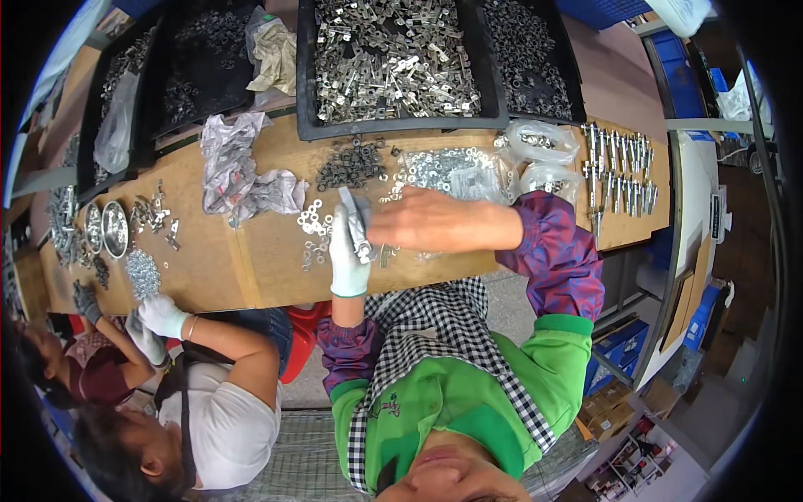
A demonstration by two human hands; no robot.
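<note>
My left hand (346,259), in a white glove, is closed round a slim silver metal part (356,224) held above the wooden table (276,259). My bare right hand (435,220) reaches across from the right, its fingers up against that part; they are blurred and partly hidden. Beside the left hand lie loose white washers (313,219). Past both hands are a heap of dark nut-like pieces (350,164) and a clear plastic bag (418,167) of small rings.
A black tray (401,127) heaped with metal clips stands behind. Rows of slim metal assemblies (615,167) lie at the right, near bagged washers (544,140). Crumpled paper (234,167) lies left. Two co-workers sit at the left, one with a white-gloved hand (163,316) on the table edge.
</note>
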